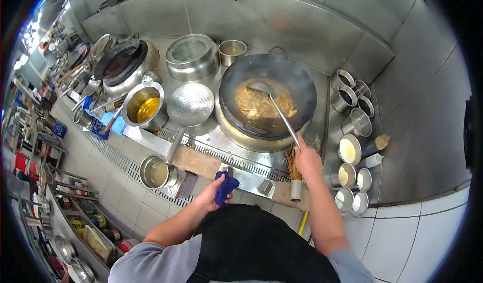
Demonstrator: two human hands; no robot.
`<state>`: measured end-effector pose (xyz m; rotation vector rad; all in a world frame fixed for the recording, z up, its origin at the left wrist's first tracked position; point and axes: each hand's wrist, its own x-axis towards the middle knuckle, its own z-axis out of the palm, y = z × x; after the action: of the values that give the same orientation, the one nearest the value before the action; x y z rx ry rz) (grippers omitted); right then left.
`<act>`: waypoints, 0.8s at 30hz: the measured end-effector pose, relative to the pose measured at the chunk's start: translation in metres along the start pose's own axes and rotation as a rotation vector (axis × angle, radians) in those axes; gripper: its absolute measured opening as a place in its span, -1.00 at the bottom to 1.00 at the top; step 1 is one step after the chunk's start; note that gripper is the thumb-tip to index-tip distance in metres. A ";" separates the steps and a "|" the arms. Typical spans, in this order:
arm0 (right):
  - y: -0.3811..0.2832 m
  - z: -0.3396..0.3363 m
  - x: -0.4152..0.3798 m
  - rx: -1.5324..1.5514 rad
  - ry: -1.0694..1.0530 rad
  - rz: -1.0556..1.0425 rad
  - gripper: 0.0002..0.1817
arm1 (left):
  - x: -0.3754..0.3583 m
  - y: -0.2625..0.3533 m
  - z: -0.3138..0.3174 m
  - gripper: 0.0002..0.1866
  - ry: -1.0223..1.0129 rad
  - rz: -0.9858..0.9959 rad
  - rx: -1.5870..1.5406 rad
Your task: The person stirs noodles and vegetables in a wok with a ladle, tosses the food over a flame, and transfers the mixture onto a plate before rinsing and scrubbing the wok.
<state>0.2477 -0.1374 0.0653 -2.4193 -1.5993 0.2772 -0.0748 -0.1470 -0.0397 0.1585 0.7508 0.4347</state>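
My right hand [308, 161] is wrapped round the handle of a metal ladle [260, 87], whose bowl rests among the food in a large black wok [303, 77]. Brownish strips of food in broth [266, 105] fill the wok's bottom, and faint steam rises. In my left hand [211, 195], closed in front of my apron, is a folded dark blue cloth [226, 187]. Beside the wok, a perforated strainer [190, 105] lies with its handle toward me. A bamboo brush [293, 175] stands at the stove's front edge, near my right forearm.
A pot of yellow oil [144, 89] stands left of the strainer. Water runs into a covered metal pot [190, 52] behind it. Several seasoning containers [356, 123] line the right side. A metal pot [154, 171] sits low at the front left, and a second wok [122, 59] stands farther left.
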 end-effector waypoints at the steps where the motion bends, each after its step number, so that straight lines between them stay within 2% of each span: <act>1: -0.002 -0.012 -0.004 -0.048 -0.073 0.003 -0.52 | -0.001 0.006 0.000 -0.47 -0.004 0.000 -0.008; 6: 0.024 -0.046 -0.002 -0.201 -0.250 0.059 -0.53 | 0.004 0.033 -0.001 -0.46 -0.021 0.027 -0.026; 8: 0.011 -0.047 0.013 -0.214 -0.159 0.067 -0.53 | 0.027 0.049 0.002 -0.43 -0.120 0.053 0.009; 12: -0.034 -0.007 0.009 -0.267 -0.101 0.059 -0.53 | 0.059 0.079 0.039 -0.39 -0.118 0.091 0.089; 15: -0.028 -0.043 -0.015 -0.265 -0.155 -0.023 -0.52 | 0.075 0.102 0.064 -0.40 -0.147 0.084 0.122; 18: -0.029 -0.062 -0.005 -0.244 -0.170 0.062 -0.52 | 0.089 0.113 0.081 -0.48 -0.177 0.109 0.123; 20: -0.027 -0.042 0.009 -0.225 -0.090 0.080 -0.53 | 0.100 0.115 0.084 -0.51 -0.143 0.080 0.187; 23: -0.055 0.002 0.011 -0.269 -0.107 0.135 -0.53 | 0.108 0.112 0.092 -0.56 -0.069 0.038 0.235; 24: -0.062 -0.002 -0.001 -0.296 -0.137 0.085 -0.53 | 0.108 0.113 0.095 -0.59 -0.036 0.037 0.232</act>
<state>0.1934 -0.1148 0.0855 -2.7488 -1.7027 0.2402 0.0238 0.0029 -0.0057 0.3970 0.7623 0.3780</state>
